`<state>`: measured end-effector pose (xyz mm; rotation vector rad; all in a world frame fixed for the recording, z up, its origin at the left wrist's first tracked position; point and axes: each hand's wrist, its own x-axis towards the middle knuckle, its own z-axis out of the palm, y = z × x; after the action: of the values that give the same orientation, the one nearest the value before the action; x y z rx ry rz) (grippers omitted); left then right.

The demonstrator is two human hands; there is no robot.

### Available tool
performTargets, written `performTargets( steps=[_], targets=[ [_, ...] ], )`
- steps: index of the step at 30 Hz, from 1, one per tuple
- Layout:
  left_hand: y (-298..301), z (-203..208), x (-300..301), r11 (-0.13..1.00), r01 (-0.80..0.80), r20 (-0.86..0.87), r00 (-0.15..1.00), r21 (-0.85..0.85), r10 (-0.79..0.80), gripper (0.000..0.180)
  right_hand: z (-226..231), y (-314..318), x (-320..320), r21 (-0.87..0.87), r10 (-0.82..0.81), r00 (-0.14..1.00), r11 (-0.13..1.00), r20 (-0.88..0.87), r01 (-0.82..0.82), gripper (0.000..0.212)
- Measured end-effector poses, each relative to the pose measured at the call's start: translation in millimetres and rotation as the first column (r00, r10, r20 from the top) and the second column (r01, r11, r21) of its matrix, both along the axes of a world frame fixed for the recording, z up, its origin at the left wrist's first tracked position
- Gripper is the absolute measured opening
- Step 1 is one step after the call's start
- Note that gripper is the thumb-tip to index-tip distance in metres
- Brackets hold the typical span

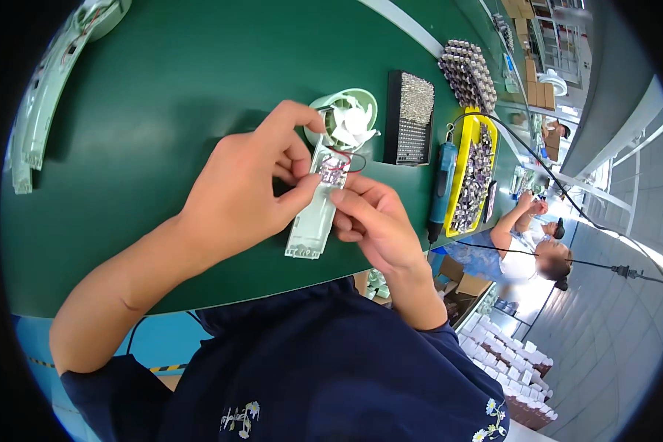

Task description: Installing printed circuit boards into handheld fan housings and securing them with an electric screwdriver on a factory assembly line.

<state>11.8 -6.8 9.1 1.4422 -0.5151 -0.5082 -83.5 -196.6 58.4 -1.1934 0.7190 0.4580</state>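
An opened handheld fan lies on the green table in front of me. Its pale green handle shell point(311, 223) points toward me, and its round head with white blades point(352, 124) is at the far end. Inside the handle sits a small circuit board point(333, 171) with thin red and black wires looping beside it. My left hand point(247, 180) is bent over the handle's left side, thumb at the board and index fingertip by the fan head. With thumb and fingers closed, my right hand point(376, 221) grips the handle's right edge beside the board.
Right of the fan stands a black tray point(394, 121) of small metal parts. Beyond are a yellow bin point(457, 202) of small parts, a blue electric screwdriver point(442, 184) on a cable, and stacked parts point(468, 74). Pale green shells point(51, 92) lie far left. Co-workers sit at right.
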Motion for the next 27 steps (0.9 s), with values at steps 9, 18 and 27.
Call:
performTargets(
  steps=[9, 18, 27],
  targets=[
    [7, -20, -15, 1.000, -0.018, 0.060, 0.998, 0.018, 0.017, 0.055, -53, 28, -17, -0.106, -0.020, 0.928, 0.992, 0.373, 0.064, 0.019],
    [-3, -8, -12, 0.999, 0.036, 0.036, 0.999, -0.019, -0.036, 0.054, -18, -11, -12, -0.525, 0.186, 0.928, 0.851, 0.323, 0.012, 0.019],
    [12, -5, -6, 0.994, 0.097, 0.058, 0.993, 0.058, -0.100, 0.045, -11, -98, 97, -0.680, 0.323, 0.836, 0.729, 0.444, 0.080, 0.019]
  ],
)
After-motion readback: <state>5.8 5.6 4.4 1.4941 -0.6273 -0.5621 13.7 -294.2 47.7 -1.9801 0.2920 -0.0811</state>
